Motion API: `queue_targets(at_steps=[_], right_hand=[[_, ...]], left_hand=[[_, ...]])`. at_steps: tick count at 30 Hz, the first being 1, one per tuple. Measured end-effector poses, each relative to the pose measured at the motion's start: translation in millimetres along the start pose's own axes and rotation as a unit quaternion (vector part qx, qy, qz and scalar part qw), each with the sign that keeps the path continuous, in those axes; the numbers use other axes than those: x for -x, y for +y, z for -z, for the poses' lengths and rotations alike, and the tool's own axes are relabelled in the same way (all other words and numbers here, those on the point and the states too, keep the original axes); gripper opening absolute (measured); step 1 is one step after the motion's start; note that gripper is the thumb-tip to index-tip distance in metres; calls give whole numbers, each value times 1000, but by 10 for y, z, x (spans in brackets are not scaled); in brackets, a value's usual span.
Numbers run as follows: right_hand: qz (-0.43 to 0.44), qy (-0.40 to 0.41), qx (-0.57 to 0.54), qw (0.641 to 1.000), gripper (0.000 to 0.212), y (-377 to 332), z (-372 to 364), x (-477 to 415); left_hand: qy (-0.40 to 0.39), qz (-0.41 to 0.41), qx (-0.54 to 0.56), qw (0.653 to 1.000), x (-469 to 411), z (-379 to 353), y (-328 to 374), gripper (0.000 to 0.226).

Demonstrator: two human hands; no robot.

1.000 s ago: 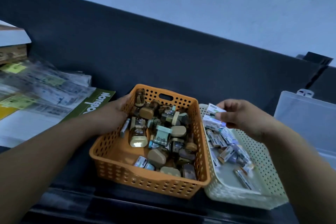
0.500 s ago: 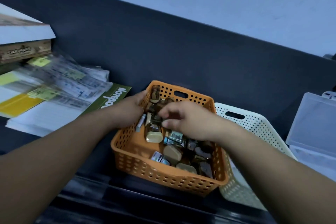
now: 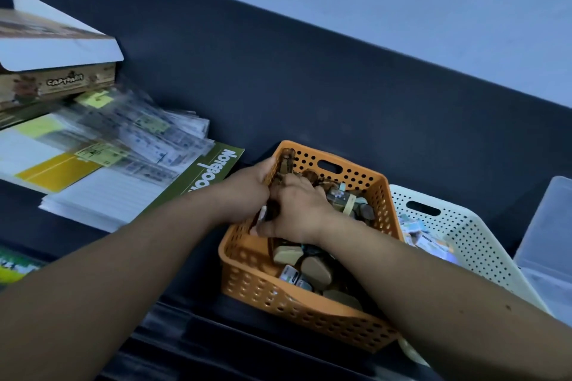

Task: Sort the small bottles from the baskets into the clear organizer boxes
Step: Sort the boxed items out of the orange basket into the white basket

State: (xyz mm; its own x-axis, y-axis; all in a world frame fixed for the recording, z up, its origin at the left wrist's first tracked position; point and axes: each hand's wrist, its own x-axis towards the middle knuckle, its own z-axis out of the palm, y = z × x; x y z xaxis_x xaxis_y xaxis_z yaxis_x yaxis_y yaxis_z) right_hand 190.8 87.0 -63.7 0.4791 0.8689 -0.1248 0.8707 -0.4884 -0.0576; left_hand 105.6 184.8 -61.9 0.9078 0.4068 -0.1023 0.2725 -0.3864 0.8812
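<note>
The orange perforated basket (image 3: 309, 315) sits in the middle and holds several small brown bottles with tan caps (image 3: 315, 269). My left hand (image 3: 244, 189) grips the basket's left wall near the far corner. My right hand (image 3: 297, 210) is inside the basket at its left side, fingers curled down around a dark small bottle (image 3: 273, 210) that is mostly hidden. A white perforated basket (image 3: 464, 226) stands just to the right with several small labelled bottles (image 3: 424, 237). A clear organizer box (image 3: 551, 226) is at the right edge.
Left of the baskets lie a green notebook (image 3: 210, 173), a stack of white and yellow papers (image 3: 77, 170) and clear packets (image 3: 148, 133). A cardboard box (image 3: 55, 83) stands at the far left. A dark panel (image 3: 309, 86) rises behind everything.
My right hand left the white basket, crossed into the orange basket and closed on a bottle at its left side. My left hand stayed on the basket wall. The view shifted left.
</note>
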Motion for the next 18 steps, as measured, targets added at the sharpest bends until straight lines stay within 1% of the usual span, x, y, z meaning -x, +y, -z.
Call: queue_targets(at_steps=[2,4,6,7,10,12,14,16,18], right_hand=[[11,3,-52,999,62,26,56,44],[16,14,-158,987,51,83,157,147],[18,20,-276,961,46,198,256,313],[19,37,-318,947,45,276,294,412],[-4,119,-398,910,44,568,405,711],[-28,167,-416,894,44,835,470,909],[-67,197,-415,886,45,1128,498,1103],[-123,208,-391,888,49,1370,478,1267],[-185,194,-328,906,59,1539,442,1390]], left_hand=[[-7,-14,11,1000,17,-2,10,68],[-10,-21,14,1000,22,3,13,62],[-13,-21,7,1000,18,14,2,60],[-16,-16,5,1000,14,20,-7,62],[-20,14,-6,1000,25,33,-10,68],[-11,27,-20,999,20,28,8,68],[-7,29,-24,999,17,11,26,67],[-6,28,-33,999,4,15,21,67],[-9,30,-44,999,-12,22,4,67]])
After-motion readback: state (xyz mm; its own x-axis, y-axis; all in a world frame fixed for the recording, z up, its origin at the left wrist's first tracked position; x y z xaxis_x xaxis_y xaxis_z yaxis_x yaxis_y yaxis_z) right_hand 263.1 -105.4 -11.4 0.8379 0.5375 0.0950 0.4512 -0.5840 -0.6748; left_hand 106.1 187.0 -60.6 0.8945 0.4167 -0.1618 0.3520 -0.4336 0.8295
